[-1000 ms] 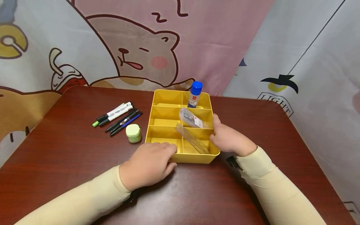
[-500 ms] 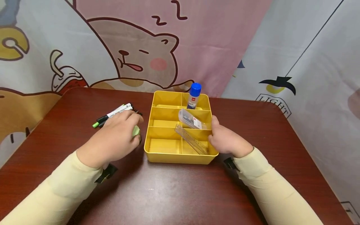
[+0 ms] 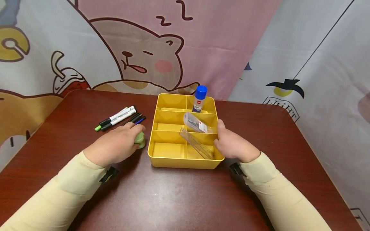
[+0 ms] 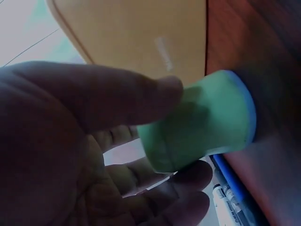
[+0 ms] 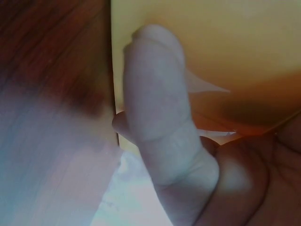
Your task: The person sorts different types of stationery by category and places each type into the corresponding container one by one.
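My left hand [image 3: 114, 145] grips a small light-green tub [image 3: 140, 140] beside the left wall of a yellow divided organizer [image 3: 179, 162]. In the left wrist view the thumb presses one side of the tub [image 4: 211, 117], with fingers curled on the other. My right hand [image 3: 235, 142] holds the organizer's right wall, its thumb over the rim and a finger along the outside. A glue stick with a blue cap [image 3: 200, 92] stands in the back right compartment. A clear plastic case [image 3: 196, 122] leans in the middle right one, and a transparent ruler [image 3: 195, 142] slants across the front right one.
Left of the organizer lie white-barrelled markers [image 3: 122, 115] and several dark pens [image 3: 136, 118], partly hidden behind my left hand. The brown table [image 3: 173, 199] ends at a cartoon-printed cloth [image 3: 225, 48] behind.
My left hand has left the organizer's front edge, moved left to the green tub and taken hold of it. My right hand has stayed at the organizer's right wall.
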Available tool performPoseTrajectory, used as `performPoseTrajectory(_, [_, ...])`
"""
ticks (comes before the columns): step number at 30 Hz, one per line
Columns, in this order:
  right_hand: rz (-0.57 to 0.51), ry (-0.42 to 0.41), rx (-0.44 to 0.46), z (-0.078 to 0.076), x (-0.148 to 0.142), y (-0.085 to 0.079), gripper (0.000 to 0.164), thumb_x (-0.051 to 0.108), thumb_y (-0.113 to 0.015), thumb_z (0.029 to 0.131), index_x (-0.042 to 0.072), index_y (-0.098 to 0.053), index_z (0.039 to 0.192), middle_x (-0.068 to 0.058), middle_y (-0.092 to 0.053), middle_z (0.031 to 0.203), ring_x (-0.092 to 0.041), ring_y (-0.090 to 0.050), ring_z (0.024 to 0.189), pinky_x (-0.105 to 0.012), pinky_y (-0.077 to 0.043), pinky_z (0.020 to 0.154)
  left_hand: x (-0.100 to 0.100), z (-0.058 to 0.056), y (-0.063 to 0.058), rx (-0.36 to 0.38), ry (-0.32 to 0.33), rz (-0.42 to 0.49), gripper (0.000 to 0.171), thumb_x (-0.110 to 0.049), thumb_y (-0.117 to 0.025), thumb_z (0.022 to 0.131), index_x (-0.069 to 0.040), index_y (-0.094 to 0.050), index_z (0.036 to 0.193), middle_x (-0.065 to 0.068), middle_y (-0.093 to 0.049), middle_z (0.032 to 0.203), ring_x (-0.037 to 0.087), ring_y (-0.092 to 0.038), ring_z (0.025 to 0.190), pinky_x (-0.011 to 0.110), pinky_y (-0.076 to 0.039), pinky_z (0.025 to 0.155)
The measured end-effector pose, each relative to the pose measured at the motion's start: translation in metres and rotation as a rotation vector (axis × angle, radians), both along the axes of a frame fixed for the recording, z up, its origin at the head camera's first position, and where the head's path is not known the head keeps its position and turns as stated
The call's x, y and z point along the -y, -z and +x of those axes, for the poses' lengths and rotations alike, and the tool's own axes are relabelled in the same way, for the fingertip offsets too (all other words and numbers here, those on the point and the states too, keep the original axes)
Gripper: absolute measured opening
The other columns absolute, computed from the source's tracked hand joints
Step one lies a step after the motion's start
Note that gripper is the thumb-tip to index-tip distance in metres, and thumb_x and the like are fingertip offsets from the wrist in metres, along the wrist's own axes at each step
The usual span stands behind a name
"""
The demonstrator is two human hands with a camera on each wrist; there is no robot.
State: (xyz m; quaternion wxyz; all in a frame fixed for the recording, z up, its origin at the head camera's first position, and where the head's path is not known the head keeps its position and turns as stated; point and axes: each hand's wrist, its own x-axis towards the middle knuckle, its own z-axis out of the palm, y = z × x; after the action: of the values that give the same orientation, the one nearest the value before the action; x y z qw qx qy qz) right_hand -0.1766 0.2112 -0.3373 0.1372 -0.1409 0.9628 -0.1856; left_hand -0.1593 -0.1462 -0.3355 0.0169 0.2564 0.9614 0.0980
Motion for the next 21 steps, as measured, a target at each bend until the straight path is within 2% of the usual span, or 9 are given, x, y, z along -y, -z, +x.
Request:
performPoseTrajectory(8, [0.007, 0.008, 0.024, 0.000, 0.001, -0.001, 0.065, 0.011, -0.043, 0.088, -0.006, -0.004, 0.137, -0.025, -0.055, 0.110, -0.020, -0.057, 0.082, -0.042, -0.048, 0.083, 0.002, -0.005, 0.011, 0.011, 0.009, -0.012, 0.030, -0.013, -0.063, 0.083, -0.018, -0.046, 0.108, 0.003, -0.049, 0.087, 0.020, -0.048, 0.079, 0.037, -0.045, 0.068])
performPoseTrajectory(12, [0.020, 0.014, 0.034, 0.000, 0.000, -0.002, 0.068, 0.012, -0.043, 0.088, -0.007, -0.001, 0.138, -0.023, -0.057, 0.104, -0.019, -0.057, 0.078, -0.041, -0.049, 0.079, 0.001, -0.006, 0.017, -0.002, 0.013, -0.011, 0.030, -0.014, -0.064, 0.082, -0.017, -0.045, 0.104, 0.002, -0.050, 0.084, 0.020, -0.049, 0.076, 0.037, -0.046, 0.066])
performPoseTrajectory(18, [0.010, 0.014, 0.046, 0.000, 0.000, -0.001, 0.070, 0.012, -0.043, 0.088, -0.007, 0.002, 0.139, -0.020, -0.060, 0.092, -0.018, -0.058, 0.070, -0.039, -0.049, 0.074, -0.001, -0.007, 0.020, -0.005, 0.019, 0.001, 0.029, -0.012, -0.064, 0.083, -0.015, -0.044, 0.103, 0.003, -0.048, 0.081, 0.018, -0.049, 0.068, 0.036, -0.046, 0.060])
performPoseTrajectory(21, [0.003, 0.011, 0.039, -0.001, 0.000, 0.001, 0.068, 0.011, -0.043, 0.088, -0.006, 0.000, 0.139, -0.022, -0.059, 0.098, -0.018, -0.057, 0.072, -0.039, -0.049, 0.075, 0.000, -0.008, 0.021, 0.005, 0.005, -0.007, 0.031, -0.014, -0.065, 0.083, -0.016, -0.044, 0.106, 0.004, -0.048, 0.082, 0.019, -0.049, 0.068, 0.036, -0.046, 0.060])
